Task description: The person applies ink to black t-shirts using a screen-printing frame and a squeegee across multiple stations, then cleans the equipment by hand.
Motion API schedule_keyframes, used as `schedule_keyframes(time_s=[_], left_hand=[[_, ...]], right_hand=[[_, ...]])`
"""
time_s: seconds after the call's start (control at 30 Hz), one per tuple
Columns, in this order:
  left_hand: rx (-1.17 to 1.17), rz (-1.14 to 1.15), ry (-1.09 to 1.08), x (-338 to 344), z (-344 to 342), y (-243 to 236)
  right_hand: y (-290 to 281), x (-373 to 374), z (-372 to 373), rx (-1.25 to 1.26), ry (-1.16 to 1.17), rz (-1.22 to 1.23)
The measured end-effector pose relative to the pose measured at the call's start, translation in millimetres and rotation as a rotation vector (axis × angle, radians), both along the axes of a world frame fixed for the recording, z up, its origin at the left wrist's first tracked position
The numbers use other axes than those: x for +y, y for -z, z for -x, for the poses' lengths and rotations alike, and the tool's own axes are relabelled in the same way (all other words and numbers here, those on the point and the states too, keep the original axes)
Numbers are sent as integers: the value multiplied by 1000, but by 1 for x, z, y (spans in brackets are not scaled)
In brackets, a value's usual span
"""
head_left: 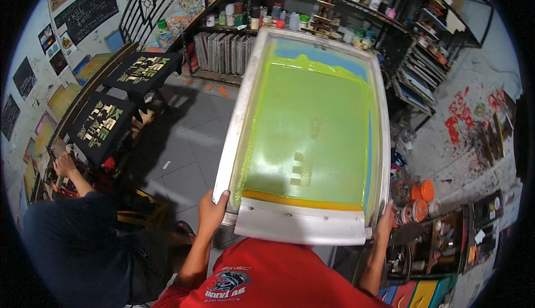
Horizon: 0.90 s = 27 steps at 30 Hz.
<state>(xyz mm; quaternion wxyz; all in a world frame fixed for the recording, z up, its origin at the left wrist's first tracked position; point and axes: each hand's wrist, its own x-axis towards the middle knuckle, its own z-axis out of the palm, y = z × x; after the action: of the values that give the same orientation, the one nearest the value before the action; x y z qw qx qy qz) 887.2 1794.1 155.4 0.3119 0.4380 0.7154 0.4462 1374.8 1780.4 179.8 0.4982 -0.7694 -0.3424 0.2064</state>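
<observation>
A large screen printing frame (227, 166) with a pale metal rim is tilted up in front of me. My left hand (212, 212) is closed on its near left corner, thumb on top. On the near right side my right hand (384, 219) grips the rim, its fingers mostly hidden behind the edge. The green mesh (312, 130) bears bright yellow-green ink along its edges, thickest at the far end, and a small striped pattern near the bottom. A squeegee (301, 222) with a metal handle and orange blade rests across the near end.
On the left, black shirts (142, 73) with printed designs lie on boards beside a co-worker (83, 247). Shelves (223, 27) with bottles and upright frames stand at the back. Orange tubs (422, 191) and an open cabinet (440, 241) are on the right.
</observation>
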Motion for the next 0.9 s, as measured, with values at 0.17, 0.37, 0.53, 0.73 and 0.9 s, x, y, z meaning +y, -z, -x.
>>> schedule_keyframes(time_s=[0.17,0.37,0.53,0.73,0.9], left_hand=[[18,-31,-253,62,30,-5],[-42,-43,-545,110,70,23],[28,36,-731,163,130,37],[1,37,-815,232,227,34],[-17,83,-931,287,287,41]], right_hand=[[19,200,23,-4,-290,25],[4,382,144,14,-620,23],[21,506,251,-54,-782,43],[30,629,393,-131,-958,84],[66,738,493,-156,-1079,142]])
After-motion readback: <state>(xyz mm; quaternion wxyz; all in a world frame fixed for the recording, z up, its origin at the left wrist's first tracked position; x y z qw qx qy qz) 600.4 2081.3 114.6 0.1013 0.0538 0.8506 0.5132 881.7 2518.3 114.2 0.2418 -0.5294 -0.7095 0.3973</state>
